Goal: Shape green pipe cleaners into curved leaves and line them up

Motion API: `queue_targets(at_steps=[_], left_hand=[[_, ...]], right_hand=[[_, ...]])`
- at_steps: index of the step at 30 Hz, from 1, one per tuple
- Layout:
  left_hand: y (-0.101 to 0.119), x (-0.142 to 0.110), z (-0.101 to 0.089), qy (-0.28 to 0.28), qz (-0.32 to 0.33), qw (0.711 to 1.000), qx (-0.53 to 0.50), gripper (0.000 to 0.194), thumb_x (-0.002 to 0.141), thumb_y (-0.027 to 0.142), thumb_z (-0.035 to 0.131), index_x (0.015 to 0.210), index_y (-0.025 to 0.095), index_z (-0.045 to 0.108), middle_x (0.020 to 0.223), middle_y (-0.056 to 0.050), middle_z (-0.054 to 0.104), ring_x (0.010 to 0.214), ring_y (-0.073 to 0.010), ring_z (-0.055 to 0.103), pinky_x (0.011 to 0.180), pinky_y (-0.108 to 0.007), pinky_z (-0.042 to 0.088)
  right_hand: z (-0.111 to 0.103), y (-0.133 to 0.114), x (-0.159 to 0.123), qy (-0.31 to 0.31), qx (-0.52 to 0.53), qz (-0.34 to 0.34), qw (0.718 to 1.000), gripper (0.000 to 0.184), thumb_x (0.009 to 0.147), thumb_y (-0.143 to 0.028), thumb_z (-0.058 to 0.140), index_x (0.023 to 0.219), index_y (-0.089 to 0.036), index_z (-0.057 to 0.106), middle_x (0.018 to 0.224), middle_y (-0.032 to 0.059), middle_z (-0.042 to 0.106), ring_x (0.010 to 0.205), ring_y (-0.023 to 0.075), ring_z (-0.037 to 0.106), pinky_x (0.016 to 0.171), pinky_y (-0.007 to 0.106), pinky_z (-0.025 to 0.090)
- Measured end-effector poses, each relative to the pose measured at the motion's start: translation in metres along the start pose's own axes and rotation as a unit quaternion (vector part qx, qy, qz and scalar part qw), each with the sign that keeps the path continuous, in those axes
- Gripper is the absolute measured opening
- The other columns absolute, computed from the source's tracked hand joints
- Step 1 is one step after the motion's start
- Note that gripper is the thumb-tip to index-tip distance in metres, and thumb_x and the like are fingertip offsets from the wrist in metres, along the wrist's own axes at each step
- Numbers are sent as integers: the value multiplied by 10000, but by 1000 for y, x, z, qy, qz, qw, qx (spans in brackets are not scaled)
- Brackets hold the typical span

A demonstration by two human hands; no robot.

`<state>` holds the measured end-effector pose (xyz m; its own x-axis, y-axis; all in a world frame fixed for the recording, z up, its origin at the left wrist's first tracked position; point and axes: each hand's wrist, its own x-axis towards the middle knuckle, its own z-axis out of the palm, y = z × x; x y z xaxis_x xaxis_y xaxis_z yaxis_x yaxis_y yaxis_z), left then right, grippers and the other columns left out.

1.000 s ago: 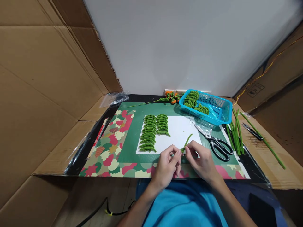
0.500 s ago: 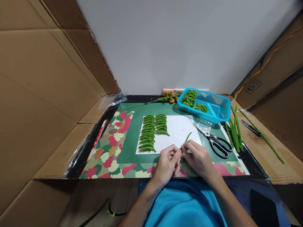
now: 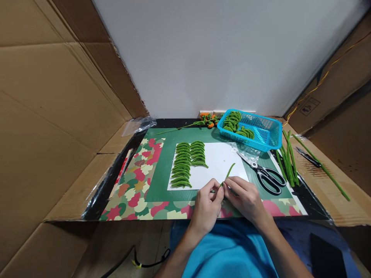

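Head view: left hand (image 3: 206, 204) and right hand (image 3: 245, 197) meet, fingers curled, both pinching one green strip (image 3: 230, 170).

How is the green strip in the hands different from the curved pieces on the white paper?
The green strip is held between the left hand and right hand, while the curved pieces lie on the white paper.
The green strip is single; the curved pieces are laid out in two columns.
The green strip's visible part looks thin, while the curved pieces look fuller.
Both are green.
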<state>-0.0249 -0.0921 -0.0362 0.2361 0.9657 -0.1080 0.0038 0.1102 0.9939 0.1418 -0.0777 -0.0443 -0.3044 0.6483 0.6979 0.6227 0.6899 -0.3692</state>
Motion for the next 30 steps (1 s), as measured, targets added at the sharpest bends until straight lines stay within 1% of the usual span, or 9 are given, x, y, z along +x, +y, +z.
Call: queue_targets(at_steps=[6, 9, 13, 18, 22, 24, 26, 28, 30], left_hand=[[3, 2, -5, -51, -15, 997, -50, 383, 1016, 531, 605, 829, 216, 495, 549, 110, 425, 349, -55, 395, 385, -174, 285], [4, 0, -4, -47, -11, 998, -39, 368, 1031, 520, 596, 850, 215, 499, 552, 112, 418, 368, -56, 404, 406, -174, 288], [6, -4, -3, -10, -8, 1000, 25, 339, 1053, 502, 573, 886, 210, 534, 552, 107, 407, 419, -69, 395, 448, -189, 294], [21, -8, -9, 6, 43, 990, 134, 322, 1077, 444, 543, 884, 189, 587, 683, 62, 487, 546, -78, 427, 534, -208, 317], [33, -8, -13, -23, 55, 986, 153, 313, 1081, 448, 526, 918, 198, 617, 783, 28, 587, 617, -106, 533, 568, -220, 373], [35, -3, -15, -19, 61, 982, 178, 304, 1084, 451, 511, 935, 211, 624, 797, 17, 620, 648, -131, 580, 597, -232, 413], [32, 5, -18, -3, 89, 966, 244, 290, 1084, 439, 501, 935, 224, 626, 777, 13, 630, 674, -157, 607, 642, -252, 438], [27, 14, -22, 9, 126, 933, 336, 277, 1083, 409, 494, 913, 234, 623, 781, 6, 649, 714, -179, 630, 690, -273, 436], [20, 22, -25, 17, 153, 900, 409, 253, 1083, 371, 464, 957, 248, 645, 874, -10, 698, 787, -198, 665, 717, -285, 429]], right_hand=[[-1, -2, -1, 36, -13, -49, 998, 192, 1011, -69, 627, 1166, -164, 687, 992, 136, 786, 803, 221, 748, 726, 322, 588], [0, -1, 2, 41, 4, -18, 999, 202, 987, -55, 636, 1130, -189, 685, 982, 113, 793, 811, 218, 761, 728, 317, 594], [-2, 0, 4, 24, 41, 25, 999, 195, 977, -59, 612, 1103, -200, 662, 964, 87, 773, 781, 200, 750, 668, 293, 562], [-9, -1, 6, -21, 135, 80, 987, 129, 1027, -110, 583, 1048, -206, 666, 876, 45, 724, 702, 164, 678, 627, 268, 513], [-12, -7, 8, 31, 226, 118, 966, 134, 1040, -131, 589, 997, -218, 682, 860, 35, 733, 753, 169, 695, 695, 267, 545], [-16, -7, 12, 29, 236, 126, 963, 129, 1048, -151, 592, 1016, -217, 697, 883, 41, 745, 767, 173, 698, 706, 270, 549], [-26, -2, 17, -22, 209, 130, 969, 123, 1065, -200, 594, 1065, -219, 715, 930, 52, 757, 768, 176, 688, 703, 276, 539], [-43, 11, 22, -62, 142, 139, 978, 144, 1079, -251, 590, 1096, -221, 729, 976, 62, 766, 791, 185, 690, 729, 288, 531], [-65, 29, 25, -58, 61, 172, 981, 172, 1087, -284, 581, 1087, -222, 742, 1003, 65, 776, 829, 196, 704, 770, 301, 527]])
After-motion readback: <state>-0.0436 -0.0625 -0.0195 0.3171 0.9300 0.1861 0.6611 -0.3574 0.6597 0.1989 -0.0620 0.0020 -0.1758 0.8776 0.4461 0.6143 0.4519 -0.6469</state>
